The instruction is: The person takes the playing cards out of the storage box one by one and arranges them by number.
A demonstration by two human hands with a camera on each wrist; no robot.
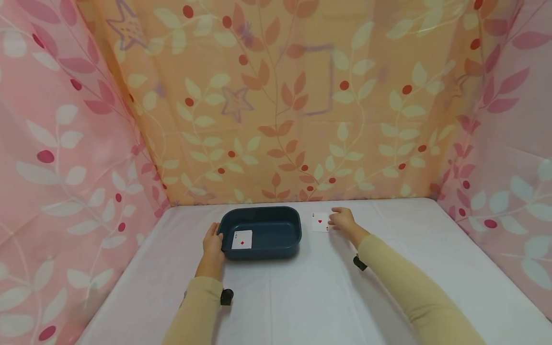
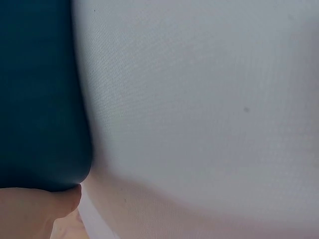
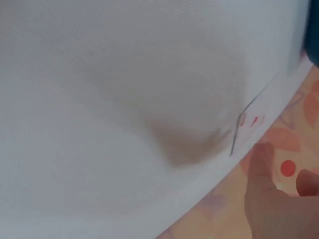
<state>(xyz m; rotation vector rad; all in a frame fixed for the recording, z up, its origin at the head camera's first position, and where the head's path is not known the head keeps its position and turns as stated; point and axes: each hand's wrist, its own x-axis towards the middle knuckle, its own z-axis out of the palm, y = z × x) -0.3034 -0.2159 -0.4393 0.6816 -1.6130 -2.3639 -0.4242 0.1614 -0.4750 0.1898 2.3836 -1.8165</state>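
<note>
A dark blue rectangular tray (image 1: 263,253) stands on the white table. My left hand (image 1: 213,245) holds its left end, with the thumb at the near-left corner. In the left wrist view, the thumb (image 2: 40,203) touches the tray's wall (image 2: 40,99). Inside the tray, at the near left, lies a playing card with a red diamond (image 1: 242,239). To the tray's right is a playing card with a red heart (image 1: 320,222), face up. My right hand (image 1: 343,221) is at that card's right edge, fingers extended. The right wrist view shows a fingertip by the card (image 3: 253,120).
The white tablecloth (image 1: 271,302) covers the surface. An orange leaf-patterned cloth (image 1: 276,96) hangs behind the table's far edge. Pink patterned cloths hang at the left (image 1: 64,167) and right (image 1: 509,143).
</note>
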